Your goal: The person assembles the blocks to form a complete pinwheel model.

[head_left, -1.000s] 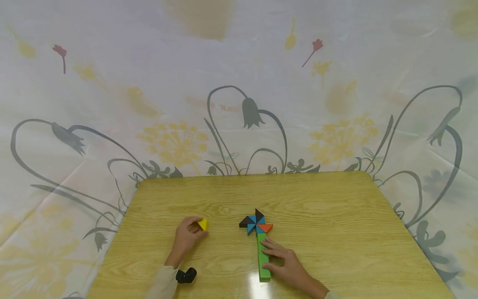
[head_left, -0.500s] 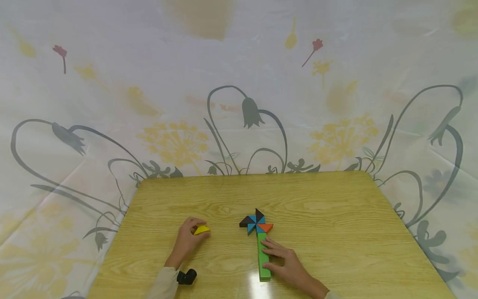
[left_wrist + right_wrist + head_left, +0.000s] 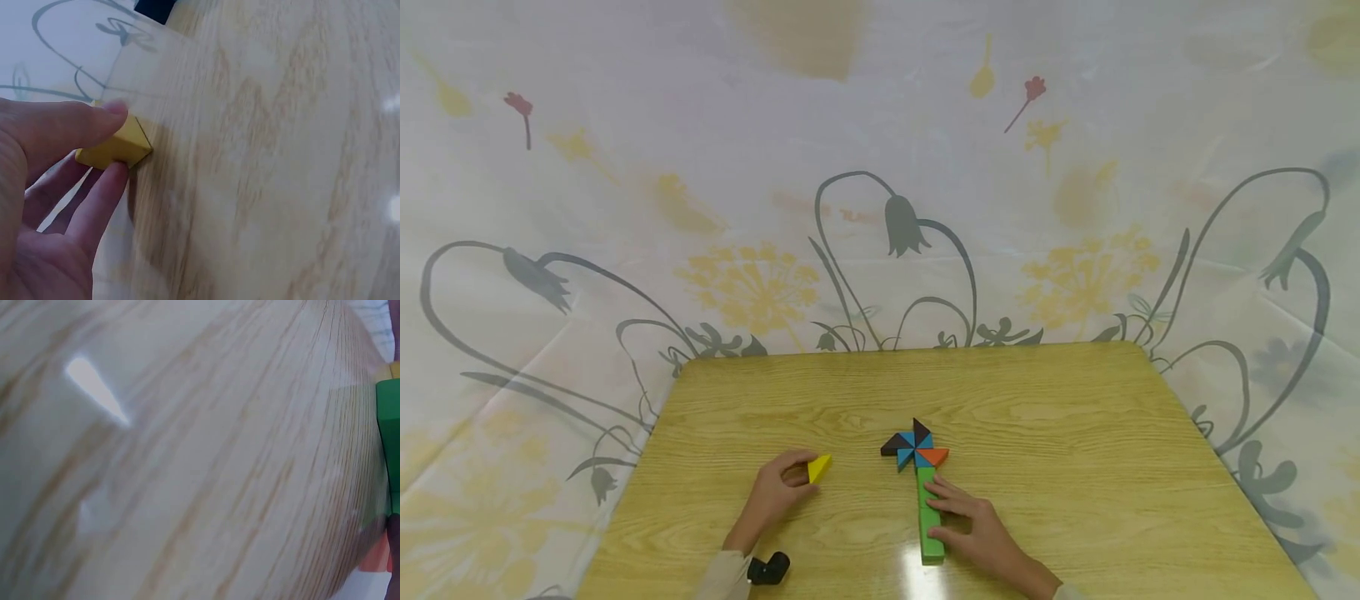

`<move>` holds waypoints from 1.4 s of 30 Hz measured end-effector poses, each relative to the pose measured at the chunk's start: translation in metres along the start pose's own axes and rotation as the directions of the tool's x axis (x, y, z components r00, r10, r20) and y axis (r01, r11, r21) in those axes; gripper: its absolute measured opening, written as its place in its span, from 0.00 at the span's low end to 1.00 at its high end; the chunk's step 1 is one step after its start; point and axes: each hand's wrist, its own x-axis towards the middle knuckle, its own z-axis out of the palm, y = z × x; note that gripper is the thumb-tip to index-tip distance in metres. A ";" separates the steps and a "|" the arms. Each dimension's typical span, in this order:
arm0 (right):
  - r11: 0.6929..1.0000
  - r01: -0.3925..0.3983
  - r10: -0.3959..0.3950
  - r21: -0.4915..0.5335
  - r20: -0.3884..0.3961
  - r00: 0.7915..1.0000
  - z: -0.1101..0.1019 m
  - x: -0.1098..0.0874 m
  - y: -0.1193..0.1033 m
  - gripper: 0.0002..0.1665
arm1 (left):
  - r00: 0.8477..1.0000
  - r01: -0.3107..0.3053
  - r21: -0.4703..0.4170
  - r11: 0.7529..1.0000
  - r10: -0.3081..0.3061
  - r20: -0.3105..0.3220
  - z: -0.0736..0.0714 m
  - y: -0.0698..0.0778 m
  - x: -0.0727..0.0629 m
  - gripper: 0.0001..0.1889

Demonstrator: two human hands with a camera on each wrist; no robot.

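My left hand (image 3: 778, 492) pinches a yellow triangular block (image 3: 820, 469) between thumb and fingertips, left of a pinwheel of triangular blocks. In the left wrist view, the thumb lies over the yellow block (image 3: 115, 149) and fingers support it from the other side. The pinwheel has blue triangles (image 3: 906, 459) in the middle, with black triangles (image 3: 892, 444) and an orange triangle (image 3: 933, 456) around them. Below it runs a column of green blocks (image 3: 931, 546). My right hand (image 3: 973, 529) rests along the column's right side, fingers extended and touching it.
The wooden table (image 3: 1052, 425) meets a flower-printed curtain (image 3: 880, 125) at its far edge. A black device (image 3: 769, 569) sits by the left wrist. Part of a green block (image 3: 390, 425) shows at the edge of the right wrist view.
The yellow block has turned in my left fingers, and that hand has shifted slightly right and nearer to me. My right hand and the arranged blocks have stayed in place.
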 end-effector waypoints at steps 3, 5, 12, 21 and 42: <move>1.000 -0.004 0.004 0.001 0.000 1.000 0.000 0.000 0.001 0.26 | 1.000 0.003 -0.017 1.000 -0.003 -0.019 0.003 0.001 -0.002 0.25; 1.000 -0.008 0.008 -0.001 -0.003 1.000 0.001 -0.001 0.001 0.26 | 1.000 -0.002 -0.021 1.000 0.001 -0.031 0.006 0.002 -0.004 0.24; 1.000 -0.013 0.013 -0.021 -0.013 1.000 0.001 0.001 -0.007 0.25 | 0.999 -0.034 -0.030 0.999 0.034 -0.017 0.019 0.003 -0.006 0.23; 1.000 -0.012 0.012 0.004 -0.006 1.000 -0.007 0.008 -0.036 0.24 | 0.999 -0.015 -0.031 0.999 0.016 0.028 0.037 0.011 -0.009 0.24; 1.000 0.010 -0.010 -0.006 -0.023 1.000 -0.006 0.007 -0.034 0.24 | 0.992 -0.029 -0.117 0.993 0.043 0.122 0.084 0.031 -0.009 0.22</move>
